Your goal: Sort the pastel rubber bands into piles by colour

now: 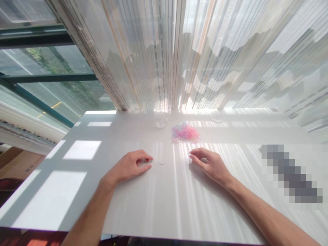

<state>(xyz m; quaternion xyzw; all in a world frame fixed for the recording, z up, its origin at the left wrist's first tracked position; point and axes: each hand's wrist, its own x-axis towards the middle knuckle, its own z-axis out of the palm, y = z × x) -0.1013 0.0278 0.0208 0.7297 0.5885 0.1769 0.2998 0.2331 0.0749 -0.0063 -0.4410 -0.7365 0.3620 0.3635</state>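
My left hand [130, 166] rests on the white table [143, 212], thumb and fingers apart with nothing between them. Just right of its fingertips lies a small, thin, loop-like piece [160, 163]. My right hand [210, 164] is held a little above the tabletop, its thumb and forefinger almost together. A tiny pale speck shows at those fingertips, too small to name. Beyond the hands sits a loose heap of thin pink, pale blue and whitish loops or strands [186, 132].
Behind the heap stands a clear round container [161, 121], with a clear shallow dish or lid [217, 117] farther right. A pixelated dark object [292, 174] lies at the right. Sheer striped curtains [164, 54] hang along the far edge. A cardboard box [20, 160] is at lower left.
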